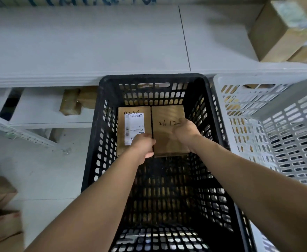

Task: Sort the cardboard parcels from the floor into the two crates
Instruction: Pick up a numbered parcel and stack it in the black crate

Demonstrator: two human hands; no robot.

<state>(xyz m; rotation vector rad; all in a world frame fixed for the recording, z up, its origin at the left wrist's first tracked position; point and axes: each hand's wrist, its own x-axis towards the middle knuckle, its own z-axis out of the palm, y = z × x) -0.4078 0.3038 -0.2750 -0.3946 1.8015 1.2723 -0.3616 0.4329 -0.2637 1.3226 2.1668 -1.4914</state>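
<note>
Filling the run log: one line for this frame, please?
left hand: grips handwritten parcel | right hand: grips same parcel | where: far end of black crate, beside labelled parcel | white crate: to the right

In the black perforated plastic crate (101,124) the near floor half lies bare. A labelled brown cardboard parcel (121,128) and a plain brown cardboard parcel (167,113) occupy the far half, side by side. A white perforated plastic crate (258,113) stands just beside its right wall.

The pale floor (45,170) bears a black crate (101,142), a white crate (294,142) just beside it, and cardboard parcels (2,224) lower left.
</note>
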